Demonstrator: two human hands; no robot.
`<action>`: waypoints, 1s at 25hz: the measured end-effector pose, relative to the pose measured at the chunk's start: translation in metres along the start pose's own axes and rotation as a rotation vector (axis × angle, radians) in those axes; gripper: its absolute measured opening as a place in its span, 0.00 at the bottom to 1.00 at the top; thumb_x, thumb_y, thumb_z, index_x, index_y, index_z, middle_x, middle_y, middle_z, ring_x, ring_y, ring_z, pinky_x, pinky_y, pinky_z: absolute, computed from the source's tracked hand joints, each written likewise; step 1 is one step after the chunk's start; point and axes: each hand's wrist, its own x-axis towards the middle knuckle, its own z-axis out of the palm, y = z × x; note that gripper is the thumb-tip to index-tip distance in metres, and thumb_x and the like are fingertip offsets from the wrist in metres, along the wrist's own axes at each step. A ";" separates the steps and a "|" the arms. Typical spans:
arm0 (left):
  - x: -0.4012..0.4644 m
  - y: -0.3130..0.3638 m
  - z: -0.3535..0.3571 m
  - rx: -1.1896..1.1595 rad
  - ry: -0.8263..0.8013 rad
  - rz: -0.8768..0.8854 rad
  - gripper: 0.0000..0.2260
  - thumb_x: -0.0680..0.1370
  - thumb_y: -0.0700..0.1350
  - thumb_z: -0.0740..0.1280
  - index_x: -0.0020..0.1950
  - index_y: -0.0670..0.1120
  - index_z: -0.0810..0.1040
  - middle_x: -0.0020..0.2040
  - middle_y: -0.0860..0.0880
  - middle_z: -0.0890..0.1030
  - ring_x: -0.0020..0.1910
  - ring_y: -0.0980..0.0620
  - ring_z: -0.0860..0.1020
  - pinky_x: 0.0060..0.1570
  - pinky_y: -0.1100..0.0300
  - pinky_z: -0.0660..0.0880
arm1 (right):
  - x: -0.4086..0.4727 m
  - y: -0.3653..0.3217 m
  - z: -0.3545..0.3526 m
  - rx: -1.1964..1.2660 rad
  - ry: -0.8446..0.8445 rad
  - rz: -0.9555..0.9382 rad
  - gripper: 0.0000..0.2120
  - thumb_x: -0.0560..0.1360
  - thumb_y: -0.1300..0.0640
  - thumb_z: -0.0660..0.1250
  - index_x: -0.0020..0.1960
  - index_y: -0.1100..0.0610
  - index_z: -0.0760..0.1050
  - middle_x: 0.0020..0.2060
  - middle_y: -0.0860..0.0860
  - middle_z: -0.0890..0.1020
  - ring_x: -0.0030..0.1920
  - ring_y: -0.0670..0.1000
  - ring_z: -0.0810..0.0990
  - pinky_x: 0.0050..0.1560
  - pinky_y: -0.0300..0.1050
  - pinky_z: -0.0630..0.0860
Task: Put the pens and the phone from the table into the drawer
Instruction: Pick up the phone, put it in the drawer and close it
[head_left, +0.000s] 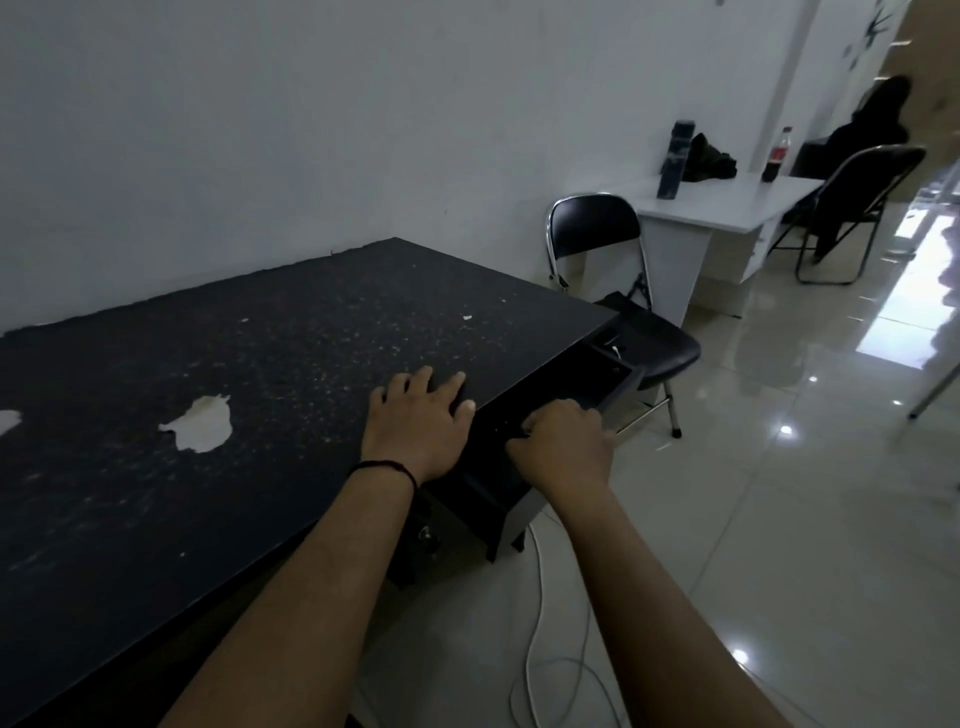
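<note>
My single head-worn view looks forward and down from close above the table (218, 364), facing its right end and the floor (753, 493) beyond.

I see a black flat worktop (260, 353) with many small pale speckles and two whitish patches where the coating is gone. The black open drawer (597, 374) is dark inside. On my left wrist there is a thin black cord bracelet (387, 470). A white thin cable (540, 623) lies on the glossy cream tiled floor (779, 519). The folding chair (613, 270) has a black seat and a chrome frame. Behind, a white small desk (727, 208) carries a dark grey tall bottle (675, 161) and a dark cola bottle with red label (777, 156). The wall (260, 130) is plain white.
</note>
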 end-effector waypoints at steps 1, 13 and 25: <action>0.000 -0.004 -0.001 -0.019 -0.011 0.005 0.24 0.82 0.61 0.48 0.79 0.61 0.56 0.81 0.48 0.57 0.78 0.44 0.54 0.75 0.43 0.52 | 0.004 -0.004 0.003 -0.067 -0.020 0.002 0.17 0.71 0.45 0.70 0.57 0.50 0.81 0.56 0.52 0.79 0.59 0.57 0.74 0.56 0.54 0.70; -0.009 -0.015 -0.007 -0.044 -0.027 0.017 0.23 0.82 0.59 0.47 0.78 0.64 0.55 0.81 0.50 0.56 0.79 0.45 0.52 0.77 0.45 0.50 | -0.008 0.003 0.036 0.329 0.339 0.106 0.16 0.75 0.45 0.66 0.61 0.48 0.78 0.57 0.53 0.77 0.60 0.56 0.73 0.57 0.52 0.70; -0.013 -0.016 -0.005 0.039 -0.057 0.043 0.32 0.76 0.71 0.44 0.79 0.63 0.50 0.82 0.48 0.52 0.79 0.43 0.50 0.77 0.42 0.49 | -0.031 0.039 0.071 1.118 0.051 0.458 0.23 0.84 0.52 0.52 0.79 0.46 0.58 0.76 0.53 0.66 0.73 0.56 0.67 0.72 0.54 0.65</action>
